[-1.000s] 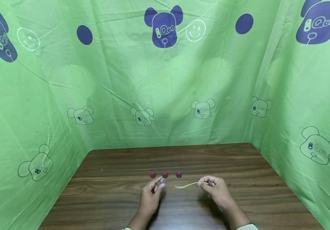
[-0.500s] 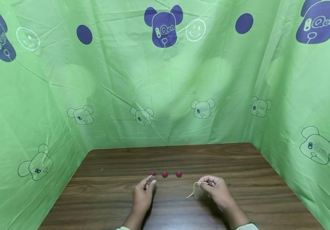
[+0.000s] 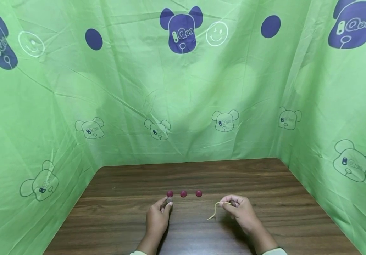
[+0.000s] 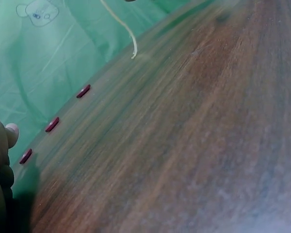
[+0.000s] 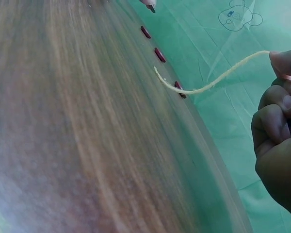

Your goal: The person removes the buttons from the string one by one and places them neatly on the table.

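Note:
In the head view my left hand (image 3: 157, 216) pinches a small round grey disc (image 3: 169, 199), like a button, between thumb and forefinger. It is just in front of the leftmost of three dark red round discs (image 3: 170, 193) lying in a row. The left wrist view catches only part of that hand (image 4: 1, 170), and the disc does not show there. My right hand (image 3: 241, 212) pinches a thin yellow string (image 3: 215, 211), its free end dangling toward the table. From the right wrist, the string (image 5: 218, 80) curves away from the fingertips, its end loose.
The wood-grain table (image 3: 122, 212) reaches back to a green printed curtain (image 3: 183, 88), which also encloses the left and right sides. The middle red disc (image 3: 183, 193) and the right red disc (image 3: 199, 193) lie between the two hands, farther back.
My left hand has moved left with the grey disc, from before the middle red disc to before the left one. The string's free end has swung down; the right hand has stayed put.

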The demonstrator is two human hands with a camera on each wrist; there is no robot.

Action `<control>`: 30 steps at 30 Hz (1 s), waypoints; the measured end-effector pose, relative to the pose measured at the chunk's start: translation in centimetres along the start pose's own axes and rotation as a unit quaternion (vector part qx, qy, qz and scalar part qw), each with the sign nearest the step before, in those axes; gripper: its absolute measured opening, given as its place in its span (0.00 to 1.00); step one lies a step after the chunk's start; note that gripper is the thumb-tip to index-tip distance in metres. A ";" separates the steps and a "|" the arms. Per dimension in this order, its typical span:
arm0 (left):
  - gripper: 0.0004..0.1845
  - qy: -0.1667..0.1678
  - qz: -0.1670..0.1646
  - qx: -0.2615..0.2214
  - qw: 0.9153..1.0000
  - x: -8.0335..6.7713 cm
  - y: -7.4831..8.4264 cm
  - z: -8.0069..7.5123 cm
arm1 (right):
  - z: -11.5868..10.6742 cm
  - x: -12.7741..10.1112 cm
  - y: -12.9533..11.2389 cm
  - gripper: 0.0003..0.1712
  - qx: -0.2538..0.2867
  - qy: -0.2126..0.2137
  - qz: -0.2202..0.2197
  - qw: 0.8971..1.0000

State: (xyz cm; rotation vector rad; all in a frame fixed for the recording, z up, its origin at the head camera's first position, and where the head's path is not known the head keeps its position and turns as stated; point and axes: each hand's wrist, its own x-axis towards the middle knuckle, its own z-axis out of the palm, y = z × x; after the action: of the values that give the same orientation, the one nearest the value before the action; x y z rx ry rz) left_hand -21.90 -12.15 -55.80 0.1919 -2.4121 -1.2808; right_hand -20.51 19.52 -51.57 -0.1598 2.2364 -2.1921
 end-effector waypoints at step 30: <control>0.17 0.009 -0.027 0.137 0.990 0.5 0.5 0.5 | 0.2 -0.1 -0.1 0.15 0.026 0.000 0.010 1.000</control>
State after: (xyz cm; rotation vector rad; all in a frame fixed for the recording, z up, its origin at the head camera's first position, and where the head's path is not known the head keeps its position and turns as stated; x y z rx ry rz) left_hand -22.57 -11.62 -55.49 0.3474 -2.5757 -0.9586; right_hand -20.39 19.33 -51.49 -0.1364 2.1678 -2.2375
